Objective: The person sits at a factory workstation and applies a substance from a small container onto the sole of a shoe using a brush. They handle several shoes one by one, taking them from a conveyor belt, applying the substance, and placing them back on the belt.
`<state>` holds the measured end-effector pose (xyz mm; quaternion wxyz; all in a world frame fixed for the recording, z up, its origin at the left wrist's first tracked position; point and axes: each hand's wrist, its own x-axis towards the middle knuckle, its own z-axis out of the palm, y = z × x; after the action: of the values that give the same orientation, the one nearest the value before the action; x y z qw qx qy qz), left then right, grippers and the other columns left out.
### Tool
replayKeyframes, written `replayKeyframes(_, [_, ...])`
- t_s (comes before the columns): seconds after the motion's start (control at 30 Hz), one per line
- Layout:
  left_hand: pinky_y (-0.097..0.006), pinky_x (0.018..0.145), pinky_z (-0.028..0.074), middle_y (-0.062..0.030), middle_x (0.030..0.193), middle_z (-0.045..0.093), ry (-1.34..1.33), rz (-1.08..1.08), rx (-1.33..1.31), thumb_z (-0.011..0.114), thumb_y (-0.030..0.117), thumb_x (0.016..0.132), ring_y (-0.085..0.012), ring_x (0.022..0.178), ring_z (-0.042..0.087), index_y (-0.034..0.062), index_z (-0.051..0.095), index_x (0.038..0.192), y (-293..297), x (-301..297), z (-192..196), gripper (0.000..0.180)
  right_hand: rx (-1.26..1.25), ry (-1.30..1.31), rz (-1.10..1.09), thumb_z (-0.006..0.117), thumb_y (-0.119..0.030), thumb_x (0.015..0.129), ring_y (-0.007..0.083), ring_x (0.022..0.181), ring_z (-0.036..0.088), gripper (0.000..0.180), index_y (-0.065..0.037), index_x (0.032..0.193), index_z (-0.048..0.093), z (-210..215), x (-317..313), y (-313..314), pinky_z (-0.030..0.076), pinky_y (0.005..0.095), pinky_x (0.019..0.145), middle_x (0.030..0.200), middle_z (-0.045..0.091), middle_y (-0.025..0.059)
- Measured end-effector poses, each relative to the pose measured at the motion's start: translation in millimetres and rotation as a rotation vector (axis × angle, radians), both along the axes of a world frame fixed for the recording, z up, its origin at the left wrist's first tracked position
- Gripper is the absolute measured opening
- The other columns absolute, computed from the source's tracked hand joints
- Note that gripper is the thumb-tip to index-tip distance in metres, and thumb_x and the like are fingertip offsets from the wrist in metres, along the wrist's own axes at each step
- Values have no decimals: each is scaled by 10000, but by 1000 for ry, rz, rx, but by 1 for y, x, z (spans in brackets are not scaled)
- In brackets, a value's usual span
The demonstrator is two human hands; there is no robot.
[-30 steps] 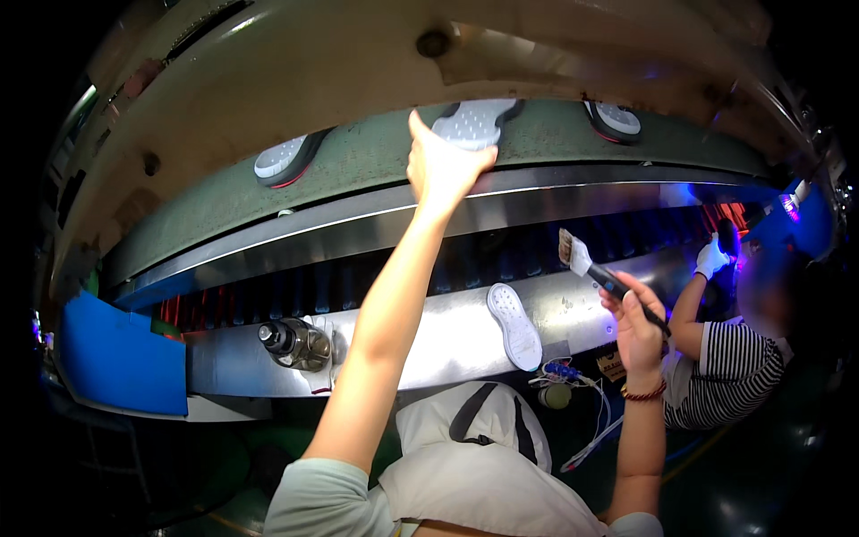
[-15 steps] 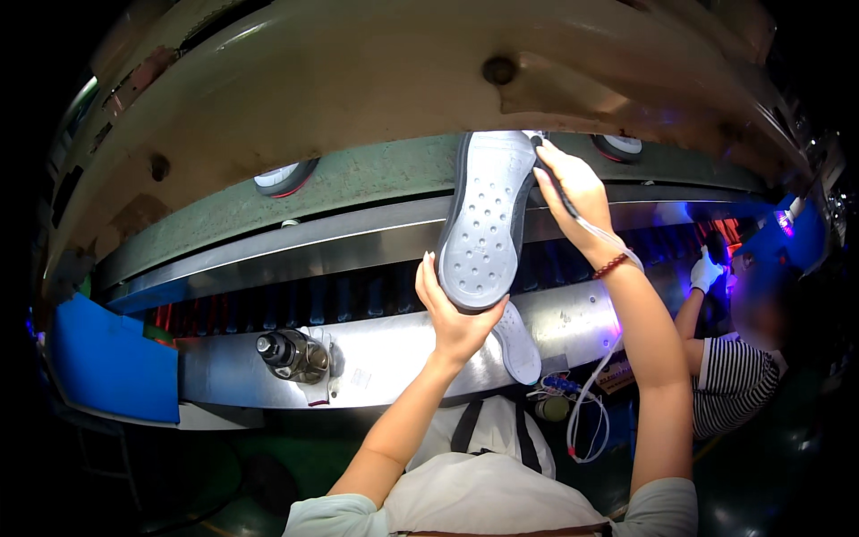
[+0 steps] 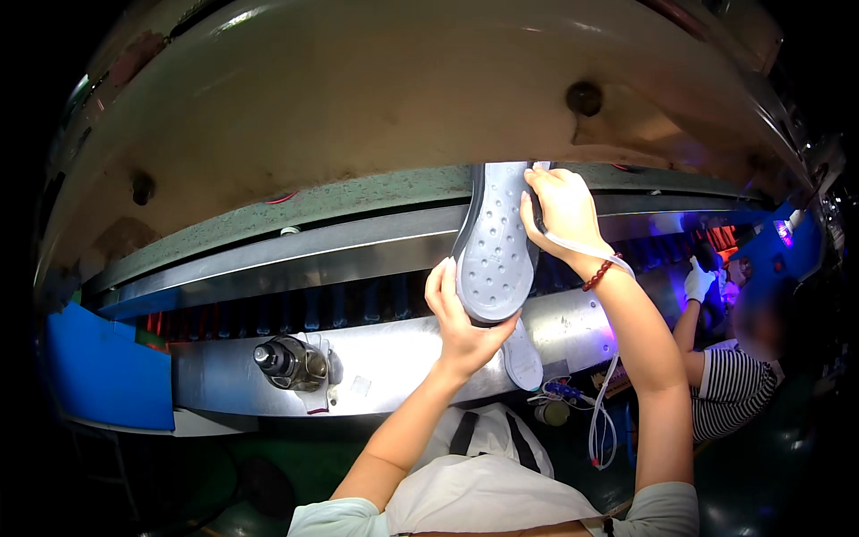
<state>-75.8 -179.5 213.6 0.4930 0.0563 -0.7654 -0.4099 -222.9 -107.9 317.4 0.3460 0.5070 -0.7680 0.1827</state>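
A grey shoe sole (image 3: 497, 255) with round dimples and a dark rim is held up over the conveyor, its far end tucked under the overhead panel. My left hand (image 3: 467, 329) is closed around its near rounded end, thumb on one side and fingers on the other. At the sole's right edge, my right hand (image 3: 565, 210) grips a dark pen-like tool (image 3: 538, 213), its tip hidden by the sole and panel. A white cord (image 3: 577, 245) runs from the tool past my beaded bracelet. Another grey sole (image 3: 523, 360) lies on the metal ledge below.
A pale overhead panel (image 3: 376, 98) hangs low over the green belt (image 3: 376, 191). A dark-capped clear bottle (image 3: 295, 362) stands on the metal ledge (image 3: 394, 358). Rollers (image 3: 372, 300) lie between the ledge and rail. A co-worker's gloved hand (image 3: 699, 279) is at right.
The held sole and both hands have shifted slightly right and down in view. My right hand has turned, its fingers bent nearer the sole's edge. Shoes on the belt are now mostly hidden.
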Motion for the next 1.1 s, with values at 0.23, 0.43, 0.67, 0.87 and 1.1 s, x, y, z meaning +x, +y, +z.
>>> replayKeyframes(0.23, [-402, 932, 284, -203, 1218, 193, 24, 1, 37, 779, 115, 523, -336, 1130, 265, -39, 144, 1264, -3, -4, 4, 988, 23, 60, 32, 564, -56, 623, 273, 827, 560, 253, 47, 854, 576, -13, 50, -18, 430, 335, 765, 896, 594, 197])
replayKeyframes(0.43, [-399, 931, 285, -200, 1212, 199, 26, -11, 70, 779, 100, 509, -332, 1121, 268, -35, 144, 1262, -4, -4, 2, 994, 47, 35, 42, 560, -62, 622, 270, 824, 562, 270, 51, 867, 577, -14, 57, -10, 436, 336, 754, 919, 590, 203])
replayKeyframes(0.67, [-400, 923, 298, -198, 1212, 184, 37, -37, 90, 783, 113, 499, -332, 1117, 271, -34, 145, 1260, -5, -5, 2, 1004, 49, 58, 30, 561, -52, 616, 278, 816, 563, 285, 64, 876, 574, -21, 68, -7, 442, 339, 748, 916, 586, 215])
replayKeyframes(0.87, [-401, 919, 307, -199, 1210, 185, 16, -2, 60, 780, 123, 513, -333, 1115, 278, -40, 145, 1258, -3, -3, 5, 993, 6, 32, 82, 568, -63, 596, 248, 787, 567, 261, 53, 829, 577, -15, 76, 4, 434, 316, 694, 882, 591, 200])
replayKeyframes(1.1, [-395, 927, 299, -197, 1217, 185, -39, 28, 62, 768, 113, 529, -334, 1130, 269, -41, 147, 1261, -6, 0, 0, 971, -73, -605, 259, 528, -70, 732, 254, 759, 610, 179, 21, 870, 596, 6, 80, 44, 479, 295, 703, 836, 616, 178])
